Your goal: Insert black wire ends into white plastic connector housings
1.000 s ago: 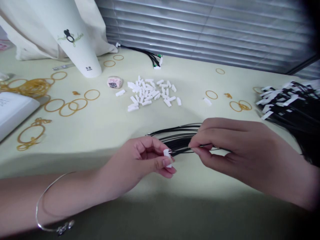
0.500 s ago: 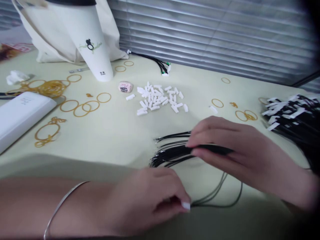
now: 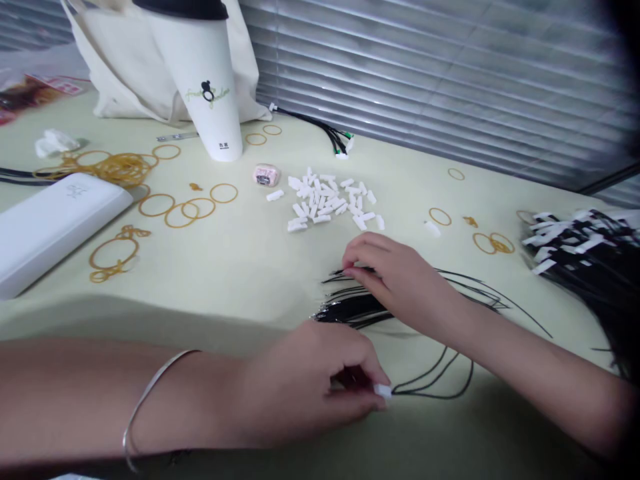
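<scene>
My left hand (image 3: 315,383) is closed, its thumb and fingertips pinching a small white connector housing (image 3: 384,391) low in the view. Thin black wires (image 3: 434,395) run from the housing to the right and curve back under my right forearm. My right hand (image 3: 387,268) pinches at the left ends of the upper black wires, seemingly on one wire. Below those fingers lies a loose bundle of black wires (image 3: 350,310), with shiny metal terminals at its left ends. The middle of the bundle is hidden by my right hand and forearm.
Several loose white housings (image 3: 320,199) lie in a pile beyond my hands. At right is a stack of black cables with white connectors (image 3: 575,240). Rubber bands (image 3: 113,255), a white power bank (image 3: 65,207), a tall cup (image 3: 210,87) and a cloth bag (image 3: 125,73) stand left.
My right hand has moved left and up, from over the middle of the bundle to its upper wire ends. My left hand keeps hold of the housing, which now shows more. The view has shifted slightly.
</scene>
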A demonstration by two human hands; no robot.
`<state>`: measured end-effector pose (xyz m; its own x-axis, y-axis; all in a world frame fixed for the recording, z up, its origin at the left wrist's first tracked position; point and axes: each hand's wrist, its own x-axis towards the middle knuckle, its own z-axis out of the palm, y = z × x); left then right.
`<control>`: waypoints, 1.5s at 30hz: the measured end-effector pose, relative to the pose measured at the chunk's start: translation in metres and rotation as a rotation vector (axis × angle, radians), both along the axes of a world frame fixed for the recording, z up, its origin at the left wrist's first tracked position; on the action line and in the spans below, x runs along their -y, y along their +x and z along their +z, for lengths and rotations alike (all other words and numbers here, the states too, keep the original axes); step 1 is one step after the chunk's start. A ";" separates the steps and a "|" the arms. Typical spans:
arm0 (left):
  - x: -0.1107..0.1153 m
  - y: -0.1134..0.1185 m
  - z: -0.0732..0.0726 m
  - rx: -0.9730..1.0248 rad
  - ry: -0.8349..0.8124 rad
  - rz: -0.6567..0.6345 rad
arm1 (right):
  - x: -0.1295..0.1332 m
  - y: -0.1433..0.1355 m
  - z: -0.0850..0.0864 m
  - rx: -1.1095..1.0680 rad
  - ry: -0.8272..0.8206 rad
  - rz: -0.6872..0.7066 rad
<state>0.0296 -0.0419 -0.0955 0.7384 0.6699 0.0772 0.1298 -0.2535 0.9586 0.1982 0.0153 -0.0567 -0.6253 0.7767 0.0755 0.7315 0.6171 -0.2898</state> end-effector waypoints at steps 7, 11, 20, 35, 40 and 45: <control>-0.009 0.005 0.003 0.210 -0.691 0.158 | 0.023 0.015 0.035 -0.474 -0.093 -0.239; -0.013 0.007 0.003 0.266 -0.727 0.208 | 0.032 0.019 0.040 -0.519 -0.230 -0.327; -0.016 0.007 0.003 0.295 -0.763 0.241 | 0.043 0.024 0.042 -0.404 -0.015 -0.329; -0.018 0.006 0.000 0.355 -0.787 0.251 | 0.061 0.031 0.020 -0.098 -0.420 -0.359; -0.019 0.006 0.000 0.339 -0.784 0.255 | 0.062 0.033 0.018 -0.122 -0.424 -0.375; -0.019 0.007 0.001 0.329 -0.791 0.253 | 0.061 0.032 0.016 -0.119 -0.395 -0.338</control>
